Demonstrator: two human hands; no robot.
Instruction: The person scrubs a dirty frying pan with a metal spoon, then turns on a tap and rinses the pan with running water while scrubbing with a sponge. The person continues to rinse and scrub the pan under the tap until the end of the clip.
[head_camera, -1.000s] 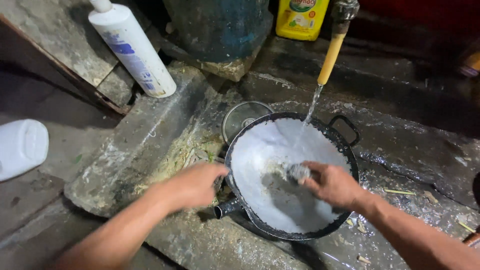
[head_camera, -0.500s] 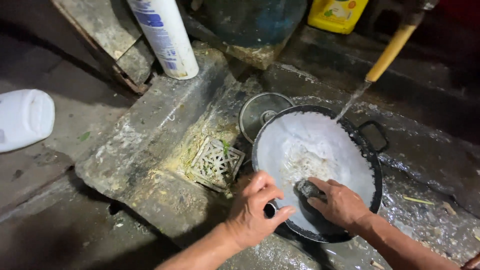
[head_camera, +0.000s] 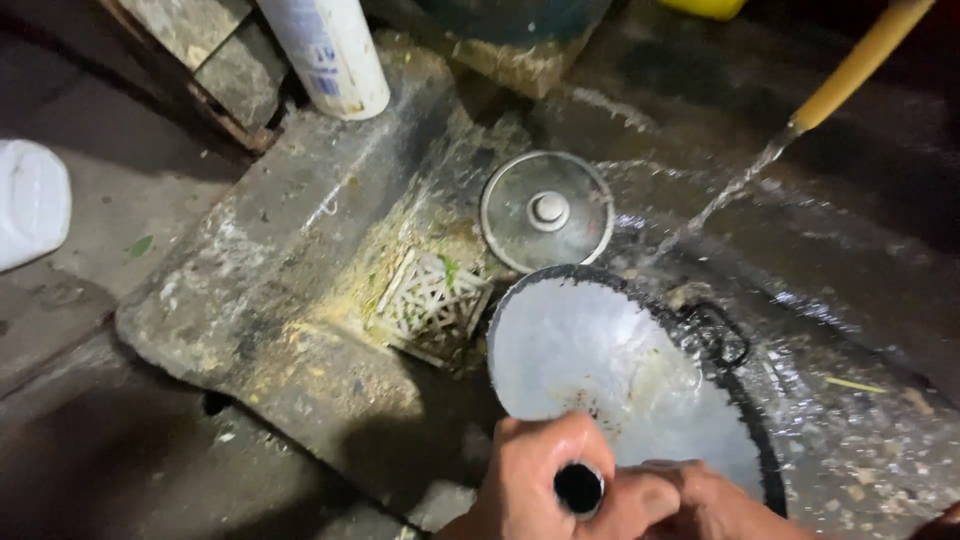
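1. At the far left edge, a white plastic jug (head_camera: 30, 205) is seen lying on the wet concrete floor (head_camera: 130, 250), well apart from the hands.
2. Further right, at the top, a tall white plastic bottle with a blue label (head_camera: 330, 55) stands upright on a raised concrete slab (head_camera: 280, 240).
3. A pale latticed drain grate (head_camera: 432, 303), ringed by yellowish food scraps, is set into the slab just beside the pan's left rim.
4. The left hand (head_camera: 535, 480) is wrapped around the hollow tubular handle (head_camera: 579, 488) of a round black-rimmed metal pan with a whitish soapy inside (head_camera: 610, 370); the fingers are curled tightly about the tube, whose open end faces the camera. The pan sits tilted on the ground at lower centre, its bowl turned upward and away.
5. A round glass lid with a metal knob (head_camera: 547, 210) lies flat just above the pan, close to its rim but apparently apart from it.
6. The right hand (head_camera: 700, 500) is pressed against the left at the handle; whether its fingers pinch anything cannot be told, since most of it is cut off by the frame.
7. A yellow hose (head_camera: 860, 65) pours a thin stream of water (head_camera: 725, 195) onto the ground beside the pan.
8. It is judged that the soapy handle could slip in the wet grip, so that the pan drops or strikes the lid; scraps may also be washed into the grate and block it.
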